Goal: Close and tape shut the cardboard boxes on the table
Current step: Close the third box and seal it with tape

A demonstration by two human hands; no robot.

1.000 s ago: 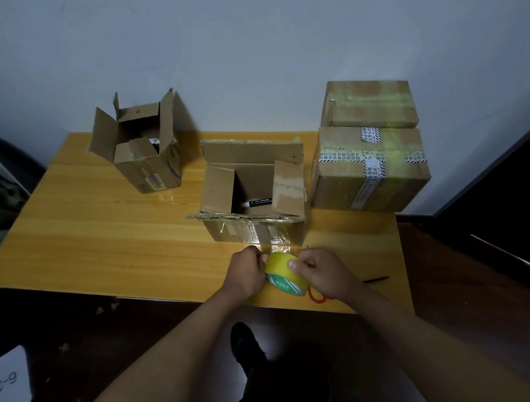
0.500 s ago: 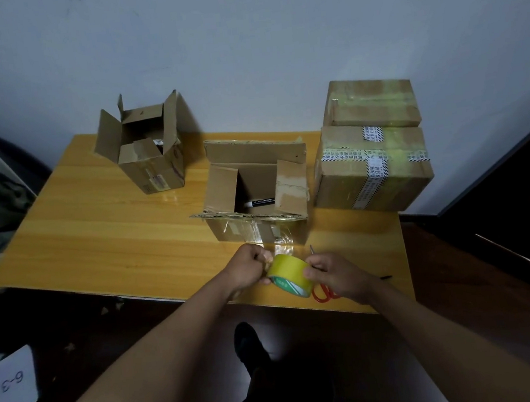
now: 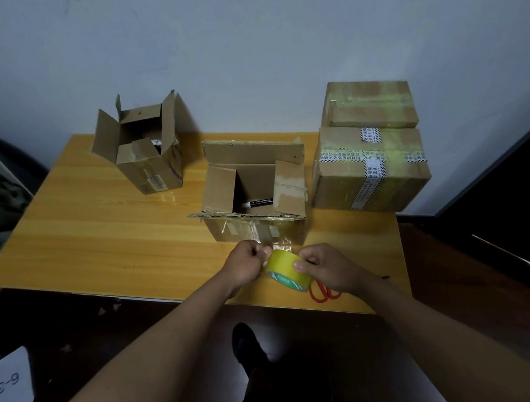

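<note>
A yellow tape roll (image 3: pixel 287 272) is held over the table's front edge. My right hand (image 3: pixel 328 268) grips the roll from the right. My left hand (image 3: pixel 246 261) pinches the tape's loose end at the roll's left side. Just behind stands an open cardboard box (image 3: pixel 256 188) with its flaps up and a black marker (image 3: pixel 259 202) inside. A smaller open box (image 3: pixel 144 154) sits at the back left. Two taped boxes are stacked at the right, the small one (image 3: pixel 369 104) on the large one (image 3: pixel 371 170).
Red-handled scissors (image 3: pixel 322 293) lie on the wooden table (image 3: pixel 98 244) under my right wrist. A white wall runs behind the boxes. On the dark floor lies a paper sheet marked 6-3 (image 3: pixel 8 385), and my shoe (image 3: pixel 247 343) shows below the table edge.
Both hands and the tape roll shifted slightly, the roll tilting a little toward the right. The boxes have not moved.
</note>
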